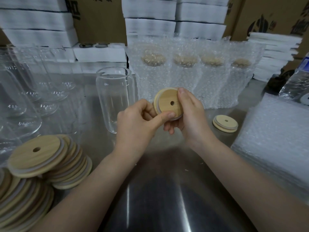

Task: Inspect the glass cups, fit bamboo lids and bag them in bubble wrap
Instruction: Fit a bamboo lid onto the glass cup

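A steel table (167,198) is filling the head view, with cardboard boxes (100,19) and white foam trays (150,12) standing stacked behind it at twelve o'clock. Near the centre, both hands are holding one bamboo lid (167,102) tilted above the table. The left hand (138,124) is pinching its lower edge with the thumb, and the right hand (190,114) is gripping its right rim with curled fingers. An open glass cup (115,97) is standing upright just beside the lid at nine o'clock. Bagged cups (184,72) are lining up behind at one o'clock. A spare lid (225,123) is lying flat at four o'clock. Lid stacks (41,164) are leaning at eight o'clock, empty glasses (25,97) are crowding at ten o'clock, and bubble-wrap bags (275,139) are lying piled at three o'clock.
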The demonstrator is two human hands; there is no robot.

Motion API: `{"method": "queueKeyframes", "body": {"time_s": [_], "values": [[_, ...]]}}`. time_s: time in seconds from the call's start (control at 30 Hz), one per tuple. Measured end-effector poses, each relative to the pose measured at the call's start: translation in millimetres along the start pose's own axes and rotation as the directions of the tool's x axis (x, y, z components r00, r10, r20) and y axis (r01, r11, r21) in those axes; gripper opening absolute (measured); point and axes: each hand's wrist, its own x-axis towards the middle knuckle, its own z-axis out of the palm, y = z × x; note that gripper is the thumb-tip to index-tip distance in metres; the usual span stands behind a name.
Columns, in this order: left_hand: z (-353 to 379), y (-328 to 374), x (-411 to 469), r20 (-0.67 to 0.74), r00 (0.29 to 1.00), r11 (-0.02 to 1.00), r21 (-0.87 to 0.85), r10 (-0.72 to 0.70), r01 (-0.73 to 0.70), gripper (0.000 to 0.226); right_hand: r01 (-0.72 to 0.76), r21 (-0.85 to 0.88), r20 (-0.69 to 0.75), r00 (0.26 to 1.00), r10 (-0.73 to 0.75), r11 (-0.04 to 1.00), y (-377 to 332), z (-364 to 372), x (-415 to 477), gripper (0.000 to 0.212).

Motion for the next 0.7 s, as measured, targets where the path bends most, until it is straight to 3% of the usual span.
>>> {"method": "queueKeyframes", "body": {"time_s": [0.1,0.17,0.27,0.3,0.47,0.7], "values": [[-3.6,2.4,-3.2,-0.111,0.967,0.964,0.164,0.23,-0.21,0.047,-0.048,0.099,0.003,0.999,0.048,0.994,-1.3,-1.1,1.3,0.034],[-6.6,4.2,-3.1,-0.218,0.894,0.905,0.267,0.391,-0.33,0.035,-0.089,0.165,0.004,0.996,0.089,0.982,-1.8,-2.5,2.0,0.038],[-12.2,2.7,2.0,-0.348,0.769,0.833,0.365,0.537,-0.416,0.014,-0.152,0.267,0.018,0.988,0.153,0.952,-1.5,-3.9,3.6,0.041],[-13.5,2.5,3.4,-0.378,0.756,0.835,0.374,0.535,-0.404,0.02,-0.173,0.294,0.022,0.984,0.174,0.94,-1.3,-4.1,4.1,0.042],[-15.6,-0.1,6.6,-0.462,0.833,0.932,0.327,0.304,-0.159,0.073,-0.262,0.42,0.071,0.964,0.256,0.869,-1.1,-5.1,5.9,0.038],[-21.2,-26.0,22.1,-0.339,0.935,0.99,0.06,-0.103,0.131,0.115,-0.268,0.529,0.08,0.96,0.267,0.805,-0.1,-8.8,8.8,0.034]]}}
